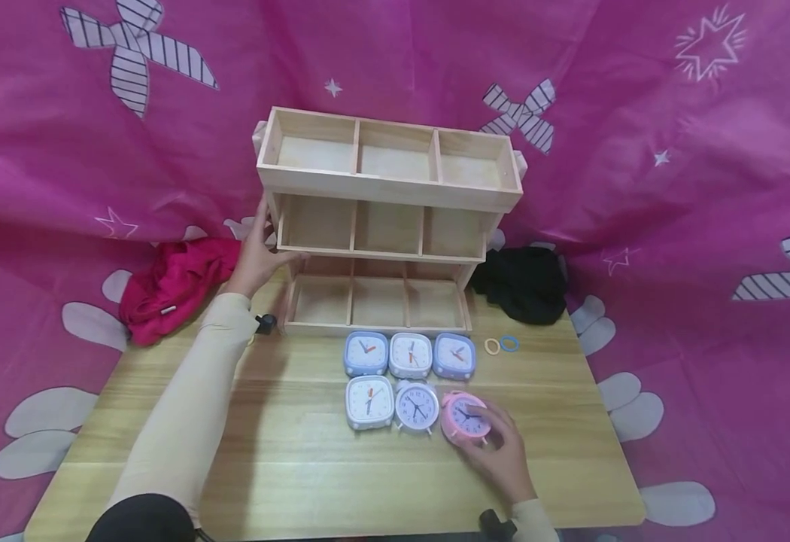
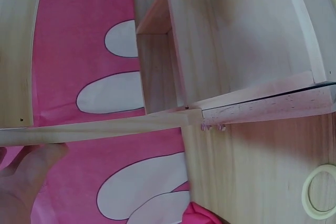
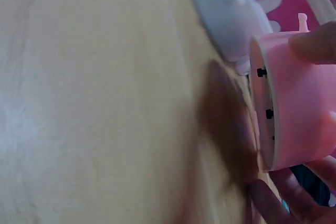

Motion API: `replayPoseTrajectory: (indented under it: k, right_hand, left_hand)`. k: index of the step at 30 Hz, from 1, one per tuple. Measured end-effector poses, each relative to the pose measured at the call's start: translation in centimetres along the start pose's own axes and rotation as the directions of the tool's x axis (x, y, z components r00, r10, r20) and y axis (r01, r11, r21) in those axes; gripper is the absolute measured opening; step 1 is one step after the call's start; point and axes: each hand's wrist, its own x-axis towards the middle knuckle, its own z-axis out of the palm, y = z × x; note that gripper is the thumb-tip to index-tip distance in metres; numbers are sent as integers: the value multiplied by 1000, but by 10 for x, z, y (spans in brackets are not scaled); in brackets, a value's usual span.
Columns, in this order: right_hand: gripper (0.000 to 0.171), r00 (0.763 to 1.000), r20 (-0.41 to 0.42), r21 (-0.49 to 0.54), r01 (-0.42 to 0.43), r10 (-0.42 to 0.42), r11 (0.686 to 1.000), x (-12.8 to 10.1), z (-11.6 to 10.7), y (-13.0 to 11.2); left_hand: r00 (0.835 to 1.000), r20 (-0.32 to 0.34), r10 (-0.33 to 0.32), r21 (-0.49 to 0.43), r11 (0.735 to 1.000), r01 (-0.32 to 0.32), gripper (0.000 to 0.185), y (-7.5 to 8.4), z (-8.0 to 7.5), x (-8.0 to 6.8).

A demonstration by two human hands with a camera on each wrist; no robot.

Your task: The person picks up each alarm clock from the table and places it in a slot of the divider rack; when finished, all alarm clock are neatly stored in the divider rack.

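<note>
the pink clock (image 1: 460, 426) is gripped in the fingers of the right hand (image 1: 505, 455), just beside the lavender clock (image 1: 416, 407). it is probably light, stiff and smooth, best held by its round sides. its face is turned upward, feet nearward; no long axis is shown. the wooden shelf (image 1: 388, 189) is held by the left hand (image 1: 256, 256).

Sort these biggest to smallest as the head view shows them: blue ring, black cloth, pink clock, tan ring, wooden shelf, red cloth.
1. wooden shelf
2. red cloth
3. black cloth
4. pink clock
5. tan ring and blue ring: too alike to rank
</note>
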Motion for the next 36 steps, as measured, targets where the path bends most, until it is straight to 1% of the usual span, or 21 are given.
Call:
replayPoseTrajectory:
  k: [4, 7, 10, 12, 15, 18, 20, 23, 27, 29, 33, 36]
  right_hand:
    - [54, 1000, -20, 130, -11, 14, 992, 3, -7, -6]
    - [53, 997, -55, 241, -41, 55, 970, 12, -13, -20]
    - [55, 993, -107, 288, -25, 58, 957, 33, -17, -42]
    - [54, 990, -136, 287, 12, 28, 958, 54, -18, -56]
    - [50, 982, -180, 229, 103, -62, 968, 92, -14, -73]
    - [47, 967, -207, 145, 180, -149, 973, 128, -3, -82]
    - [47, 962, -209, 97, 198, -174, 975, 149, 7, -83]
    - [45, 968, -186, 52, 181, -169, 982, 173, 22, -82]
    - [45, 979, -151, -28, 132, -135, 991, 192, 42, -79]
    - [47, 978, -141, -108, 139, -154, 984, 199, 49, -78]
    - [55, 968, -131, -270, 175, -216, 947, 212, 62, -77]
    - [58, 965, -111, -340, 187, -237, 922, 219, 69, -77]
  left_hand:
    - [1000, -5, 7, 12, 1000, -7, 137, -1, -3, 2]
    - [1000, -2, 10, 16, 1000, -10, 138, 0, -4, 2]
    - [1000, -1, 9, 1, 1000, -9, 138, 3, -4, 1]
    - [1000, -2, 5, -12, 1000, -5, 139, 3, -4, 1]
    - [1000, -5, 6, -19, 1000, -6, 140, 3, -4, 2]
    - [1000, -8, 9, 1, 1000, -9, 139, 0, -4, 2]
    - [1000, -8, 14, 18, 1000, -14, 138, -2, -3, 2]
    - [1000, -7, 13, 42, 999, -13, 136, -4, -3, 1]
    - [1000, -4, 4, 50, 999, -4, 135, -5, -2, -1]
    - [1000, -3, 10, 47, 999, -10, 135, -4, -2, -2]
    - [1000, -6, 26, 41, 999, -26, 135, -3, -3, -2]
    - [1000, -4, 28, 41, 999, -28, 136, -1, -4, -1]
